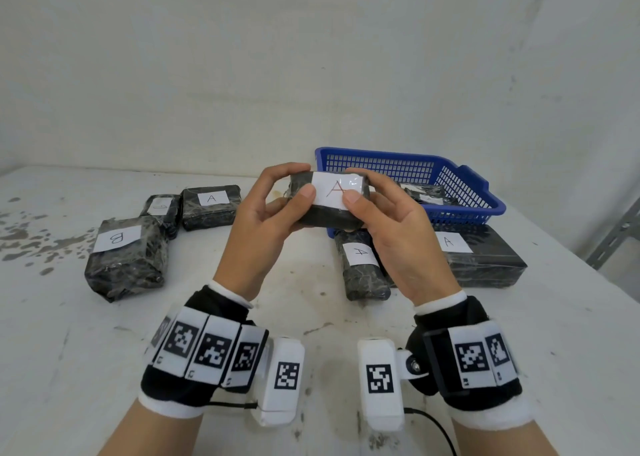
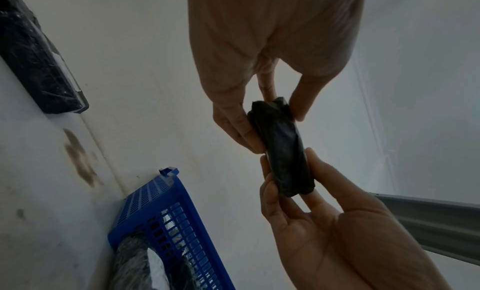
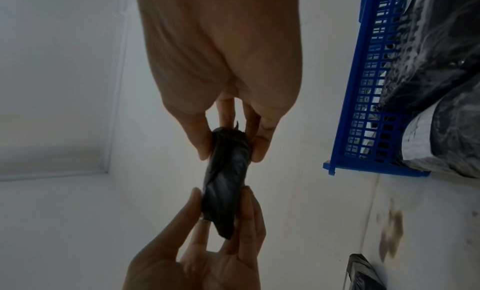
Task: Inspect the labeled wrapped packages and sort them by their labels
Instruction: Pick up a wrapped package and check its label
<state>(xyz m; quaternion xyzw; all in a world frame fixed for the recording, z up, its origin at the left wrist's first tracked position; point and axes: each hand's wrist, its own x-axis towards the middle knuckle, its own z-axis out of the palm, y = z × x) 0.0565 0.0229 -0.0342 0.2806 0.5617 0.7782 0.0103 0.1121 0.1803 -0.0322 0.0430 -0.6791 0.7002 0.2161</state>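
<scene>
A black wrapped package [image 1: 329, 201] marked "A" is held up above the table [image 1: 311, 317], just in front of the blue basket [image 1: 464, 181], its white label [image 1: 337, 187] turned toward the person. The left hand [image 1: 263, 213] clamps its left end, thumb on the label's edge and fingers [image 1: 287, 169] curled over the top; the right hand [image 1: 391, 220] grips the right end the same way. The wrist views show both sets of fingers pinching the package's thin ends, well clear of the table.

The sort looks partly done. At least one wrapped package [image 1: 424, 192] already lies inside the basket, its label too small to read. Just in front of the basket, two more "A" packages wait: a narrow one [image 1: 363, 265] partly hidden behind the right hand, and a long flat one [image 1: 485, 254] to its right. Well left of the basket sit three others: an "A" package [image 1: 211, 206], a small one [image 1: 161, 209] whose mark cannot be made out, and a bulky "B" package [image 1: 126, 254] nearest the person. Which label belongs in the basket cannot be confirmed from here.

Little blocks the way: the basket's front wall stands right behind the held package, and the two "A" packages crowd the table beneath it. Dark stains [image 1: 38, 237] mark the table far left of the basket.
</scene>
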